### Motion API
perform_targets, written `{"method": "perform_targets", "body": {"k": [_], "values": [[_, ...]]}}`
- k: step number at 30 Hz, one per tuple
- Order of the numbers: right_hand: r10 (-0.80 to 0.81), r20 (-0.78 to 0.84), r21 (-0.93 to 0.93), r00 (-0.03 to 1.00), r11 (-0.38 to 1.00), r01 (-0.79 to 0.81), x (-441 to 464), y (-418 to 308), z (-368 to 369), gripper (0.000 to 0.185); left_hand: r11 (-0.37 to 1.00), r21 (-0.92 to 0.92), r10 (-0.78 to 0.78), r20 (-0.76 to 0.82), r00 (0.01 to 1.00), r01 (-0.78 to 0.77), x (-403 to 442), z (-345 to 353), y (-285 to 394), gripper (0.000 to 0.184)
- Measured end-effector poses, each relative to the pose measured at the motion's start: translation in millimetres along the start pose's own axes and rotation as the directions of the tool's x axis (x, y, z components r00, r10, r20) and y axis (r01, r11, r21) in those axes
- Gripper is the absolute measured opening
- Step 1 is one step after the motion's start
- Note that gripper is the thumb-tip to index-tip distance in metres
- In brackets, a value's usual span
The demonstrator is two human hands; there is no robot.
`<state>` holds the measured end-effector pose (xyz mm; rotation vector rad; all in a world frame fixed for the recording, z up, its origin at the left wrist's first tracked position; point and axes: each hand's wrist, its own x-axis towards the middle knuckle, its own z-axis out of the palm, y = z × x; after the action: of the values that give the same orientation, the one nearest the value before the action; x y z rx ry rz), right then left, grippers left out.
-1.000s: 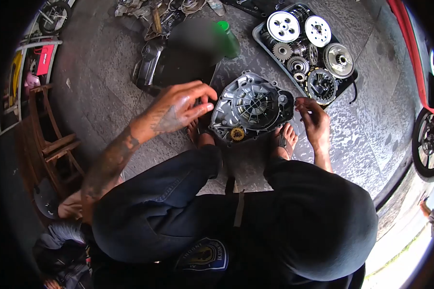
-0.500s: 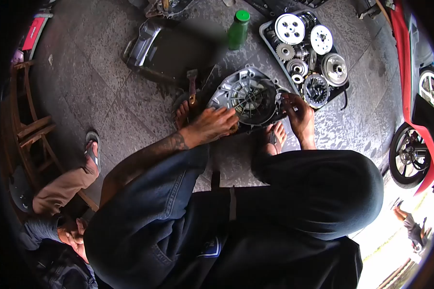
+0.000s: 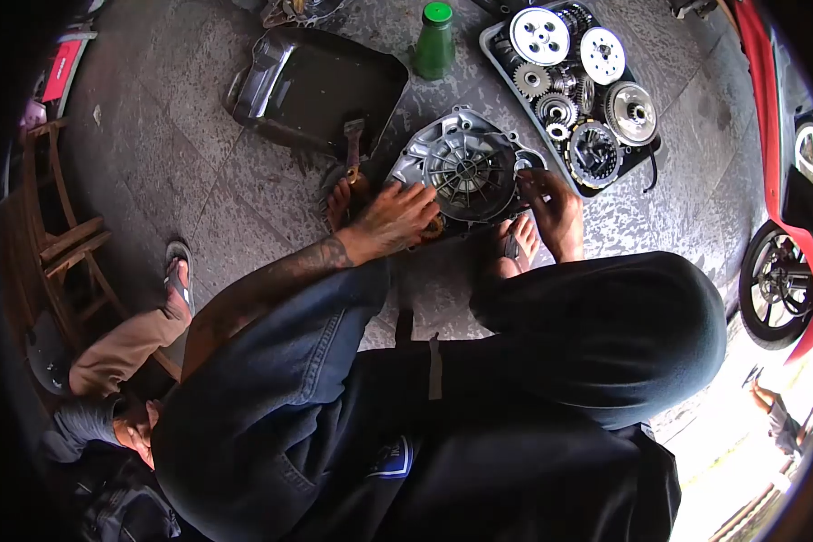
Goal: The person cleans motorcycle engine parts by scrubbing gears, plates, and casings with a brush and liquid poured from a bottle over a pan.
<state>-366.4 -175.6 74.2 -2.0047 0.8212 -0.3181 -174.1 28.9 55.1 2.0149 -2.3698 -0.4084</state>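
Note:
A silver engine cover, round with ribs inside, lies on the floor between my feet. My left hand grips its near-left edge, fingers curled over the rim. A small orange-brown thing shows beneath those fingers; its kind is unclear. At the cover's right side, my right hand has thumb and fingers pinched close to a small round boss. What those fingertips hold, if anything, is hidden. A paintbrush rests against the edge of a dark drain pan, left of the cover.
At the upper right, a tray holds several gears and clutch parts. A green bottle stands behind the cover. A wooden stool and a seated person's leg are at left, a red motorcycle at right.
The view has shifted slightly, so pan, bottle and cover sit higher. Both hands remain at the cover, the right one moved slightly along its right edge.

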Motion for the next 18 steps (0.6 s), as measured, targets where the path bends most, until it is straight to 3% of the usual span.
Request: {"method": "perform_targets", "body": {"k": [4, 7, 18], "values": [[0.054, -0.007, 0.041, 0.998, 0.998, -0.054, -2, 9, -4, 0.02, 0.999, 0.035, 0.022, 0.012, 1.0, -0.022, -2, 7, -4, 0.048], [0.073, -0.057, 0.08, 0.996, 0.994, -0.068, -2, 10, -7, 0.02, 0.993, 0.095, 0.073, -0.071, 0.995, -0.066, -4, 17, -7, 0.043], [0.109, -0.06, 0.057, 0.992, 0.993, -0.106, -6, 11, -6, 0.02, 0.993, -0.049, 0.1, -0.121, 0.988, -0.107, -16, 23, -14, 0.052]]}}
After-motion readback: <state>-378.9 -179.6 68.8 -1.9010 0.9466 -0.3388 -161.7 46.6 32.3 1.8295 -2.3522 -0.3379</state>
